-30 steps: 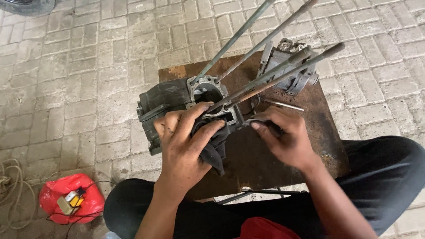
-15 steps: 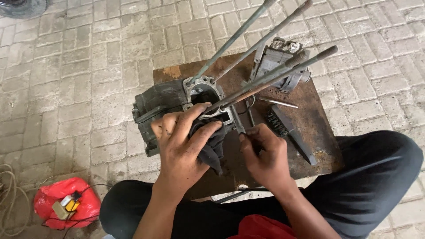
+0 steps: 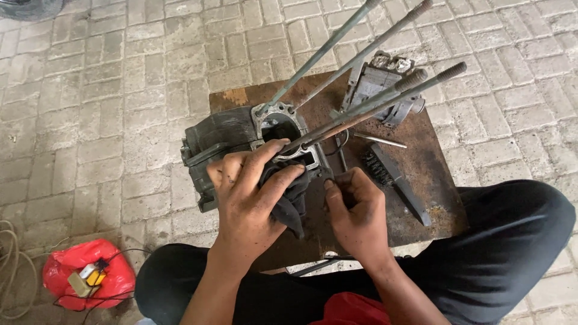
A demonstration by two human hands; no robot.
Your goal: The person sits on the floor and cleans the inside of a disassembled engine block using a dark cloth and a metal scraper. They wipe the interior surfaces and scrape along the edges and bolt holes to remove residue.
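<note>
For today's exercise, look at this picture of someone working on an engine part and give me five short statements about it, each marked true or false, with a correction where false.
1. The left hand presses a dark rag against the engine case. True.
2. The engine case lies on bare paving. False: it rests on a rusty brown work board.
3. Long threaded rods stick out of the engine case. True.
4. The wire brush is in the right hand. False: it lies on the board beside that hand.
5. A red bag lies on the paving at the left. True.
</note>
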